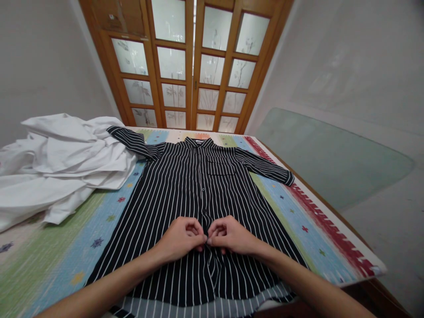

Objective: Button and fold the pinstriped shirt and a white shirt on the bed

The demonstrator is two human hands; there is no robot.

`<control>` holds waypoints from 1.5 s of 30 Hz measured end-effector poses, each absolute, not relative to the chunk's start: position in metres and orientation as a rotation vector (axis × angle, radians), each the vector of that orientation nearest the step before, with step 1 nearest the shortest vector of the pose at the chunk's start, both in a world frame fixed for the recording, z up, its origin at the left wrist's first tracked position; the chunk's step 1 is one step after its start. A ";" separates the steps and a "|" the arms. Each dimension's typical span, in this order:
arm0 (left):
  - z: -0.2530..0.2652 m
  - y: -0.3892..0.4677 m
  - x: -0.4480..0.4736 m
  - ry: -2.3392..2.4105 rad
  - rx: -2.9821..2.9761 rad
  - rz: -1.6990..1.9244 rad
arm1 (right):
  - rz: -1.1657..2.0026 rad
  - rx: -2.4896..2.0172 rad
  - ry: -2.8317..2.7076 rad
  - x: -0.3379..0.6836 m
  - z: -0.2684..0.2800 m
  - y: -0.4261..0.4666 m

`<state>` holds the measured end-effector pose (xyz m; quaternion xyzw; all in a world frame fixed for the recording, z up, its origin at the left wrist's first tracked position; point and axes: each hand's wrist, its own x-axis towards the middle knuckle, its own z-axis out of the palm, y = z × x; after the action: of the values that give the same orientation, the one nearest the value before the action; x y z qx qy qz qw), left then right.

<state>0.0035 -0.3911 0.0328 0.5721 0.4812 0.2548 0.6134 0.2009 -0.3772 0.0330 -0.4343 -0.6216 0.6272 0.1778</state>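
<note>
Shirt (pixel 165 185) under left hand (pixel 186 236), right hand (pixel 229 234), placket (pixel 202 202) within fingertip grip

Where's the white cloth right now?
In the head view, the white cloth lies heaped at the left on the patterned tabletop, beside the striped shirt.

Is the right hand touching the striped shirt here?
Touching: the head view shows the right hand pinching the front of the striped shirt, which puckers there.
</note>
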 end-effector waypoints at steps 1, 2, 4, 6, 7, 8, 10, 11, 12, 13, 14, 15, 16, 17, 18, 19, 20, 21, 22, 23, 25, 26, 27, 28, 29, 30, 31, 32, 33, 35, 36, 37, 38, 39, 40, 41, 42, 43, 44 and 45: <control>0.033 -0.391 0.003 1.118 1.345 0.582 | 1.765 -1.224 -1.759 0.201 0.033 -0.378; 0.034 -0.392 0.002 1.123 1.381 0.577 | 1.755 -1.218 -1.756 0.200 0.032 -0.378; 0.033 -0.392 0.001 1.133 1.461 0.566 | 1.732 -1.201 -1.754 0.200 0.031 -0.379; 0.033 -0.391 0.000 1.138 1.508 0.549 | 1.699 -1.188 -1.769 0.201 0.029 -0.380; 0.032 -0.391 -0.001 1.137 1.512 0.540 | 1.679 -1.184 -1.785 0.201 0.029 -0.381; 0.032 -0.391 -0.001 1.133 1.505 0.530 | 1.658 -1.181 -1.805 0.202 0.028 -0.382; 0.031 -0.390 -0.001 1.125 1.481 0.520 | 1.616 -1.178 -1.846 0.202 0.026 -0.383; 0.031 -0.390 -0.001 1.128 1.473 0.522 | 1.598 -1.178 -1.865 0.203 0.025 -0.383; 0.030 -0.390 -0.001 1.134 1.470 0.527 | 1.582 -1.179 -1.883 0.203 0.025 -0.383; 0.029 -0.390 -0.002 1.141 1.473 0.534 | 1.561 -1.180 -1.901 0.203 0.025 -0.384; 0.029 -0.390 -0.002 1.149 1.478 0.543 | 1.532 -1.181 -1.919 0.203 0.025 -0.384; 0.028 -0.390 -0.002 1.154 1.483 0.552 | 1.496 -1.180 -1.938 0.202 0.026 -0.384; 0.026 -0.390 -0.002 1.155 1.486 0.561 | 1.455 -1.177 -1.958 0.202 0.027 -0.384; 0.025 -0.390 -0.003 1.151 1.486 0.568 | 1.415 -1.170 -1.978 0.202 0.028 -0.385; 0.025 -0.390 -0.003 1.146 1.484 0.575 | 1.380 -1.162 -1.999 0.202 0.029 -0.385; 0.024 -0.390 -0.003 1.139 1.478 0.582 | 1.353 -1.155 -2.017 0.201 0.031 -0.385; 0.024 -0.390 -0.003 1.133 1.467 0.590 | 1.331 -1.147 -2.033 0.201 0.032 -0.385; 0.024 -0.390 -0.003 1.129 1.451 0.600 | 1.312 -1.138 -2.047 0.201 0.033 -0.386; 0.025 -0.390 -0.002 1.123 1.427 0.609 | 1.286 -1.133 -2.060 0.201 0.033 -0.386; 0.027 -0.391 -0.002 1.115 1.399 0.616 | 1.255 -1.130 -2.071 0.201 0.034 -0.386; 0.030 -0.391 0.000 1.093 1.348 0.626 | 1.193 -1.125 -2.091 0.201 0.033 -0.387; 0.032 -0.391 0.000 1.087 1.333 0.629 | 1.167 -1.122 -2.098 0.201 0.032 -0.387; 0.033 -0.392 0.001 1.083 1.328 0.630 | 1.147 -1.123 -2.100 0.201 0.031 -0.387; 0.035 -0.392 0.001 1.082 1.327 0.632 | 1.134 -1.123 -2.101 0.201 0.030 -0.387; 0.035 -0.392 0.001 1.084 1.325 0.632 | 1.127 -1.124 -2.100 0.201 0.030 -0.388; 0.035 -0.391 0.002 1.087 1.318 0.627 | 1.119 -1.124 -2.101 0.201 0.030 -0.388; 0.035 -0.391 0.002 1.088 1.305 0.619 | 1.110 -1.126 -2.103 0.201 0.030 -0.388; 0.035 -0.391 0.002 1.087 1.289 0.610 | 1.103 -1.126 -2.108 0.202 0.031 -0.389; 0.034 -0.391 0.002 1.089 1.276 0.602 | 1.104 -1.127 -2.110 0.202 0.031 -0.389; 0.033 -0.390 0.002 1.091 1.264 0.589 | 1.130 -1.138 -2.100 0.202 0.033 -0.390; 0.032 -0.390 0.003 1.089 1.263 0.582 | 1.152 -1.148 -2.090 0.202 0.034 -0.391; 0.032 -0.390 0.003 1.084 1.263 0.575 | 1.172 -1.159 -2.079 0.202 0.034 -0.391; 0.031 -0.390 0.003 1.077 1.261 0.568 | 1.185 -1.168 -2.073 0.202 0.035 -0.391; 0.031 -0.391 0.003 1.068 1.250 0.565 | 1.187 -1.176 -2.074 0.202 0.035 -0.391; 0.030 -0.391 0.003 1.060 1.233 0.567 | 1.186 -1.182 -2.084 0.202 0.036 -0.391; 0.029 -0.392 0.002 1.053 1.214 0.574 | 1.187 -1.186 -2.098 0.202 0.036 -0.390; 0.028 -0.392 0.002 1.046 1.197 0.585 | 1.192 -1.189 -2.115 0.202 0.037 -0.390; 0.027 -0.393 0.001 1.040 1.188 0.600 | 1.200 -1.191 -2.133 0.202 0.038 -0.390; 0.026 -0.394 0.001 1.037 1.194 0.613 | 1.208 -1.190 -2.151 0.202 0.038 -0.390; 0.025 -0.395 0.000 1.039 1.218 0.624 | 1.214 -1.186 -2.169 0.201 0.039 -0.390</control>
<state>0.0003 -0.3950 0.0252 0.5369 0.4579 0.2749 0.6530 0.2011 -0.3904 0.0389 -0.4225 -0.7728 0.4326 0.1927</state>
